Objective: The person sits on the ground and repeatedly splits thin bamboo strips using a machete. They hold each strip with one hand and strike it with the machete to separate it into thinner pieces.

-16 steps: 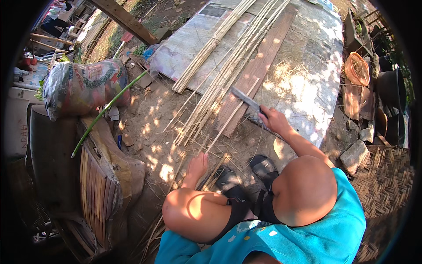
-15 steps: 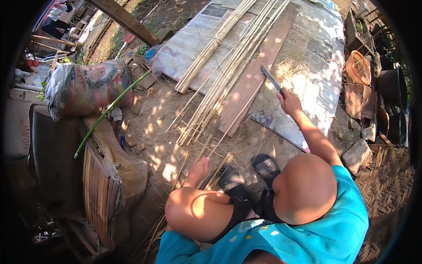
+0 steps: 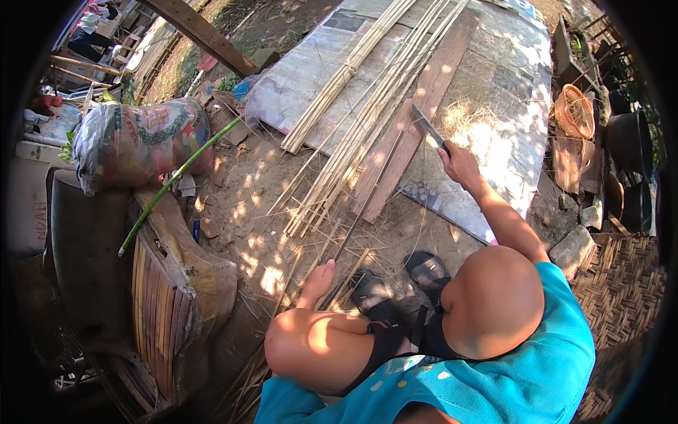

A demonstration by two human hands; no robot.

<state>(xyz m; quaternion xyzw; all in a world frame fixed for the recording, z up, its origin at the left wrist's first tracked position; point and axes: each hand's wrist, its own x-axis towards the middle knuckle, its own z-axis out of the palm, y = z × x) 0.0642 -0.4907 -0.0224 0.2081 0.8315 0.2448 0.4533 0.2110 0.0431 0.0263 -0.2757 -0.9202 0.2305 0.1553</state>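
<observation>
My left hand [image 3: 318, 283], low in front of my left knee, is closed around the near end of a thin bamboo strip [image 3: 365, 203]. The strip slants up and away to the right over a long brown wooden plank [image 3: 401, 157], its far part lying along the wood. My right hand [image 3: 460, 164] grips the handle of a knife [image 3: 429, 127] above the plank's right edge. The blade points up and left, its tip close to the strip's far end; whether they touch I cannot tell. Left of the plank lies a loose row of pale bamboo strips [image 3: 351, 152].
A tied bundle of strips [image 3: 332, 95] rests on the printed sheet [image 3: 505, 85]. To the left are a stuffed sack [image 3: 145, 138], a green stalk [image 3: 176, 173] and a worn wooden-slatted seat [image 3: 159, 311]. An orange basket [image 3: 575, 111] and a stone [image 3: 572, 252] sit at right.
The knife has shifted slightly left, its blade angled more steeply across the plank. The strip in my left hand now shows a darker side, and that hand has moved a little nearer.
</observation>
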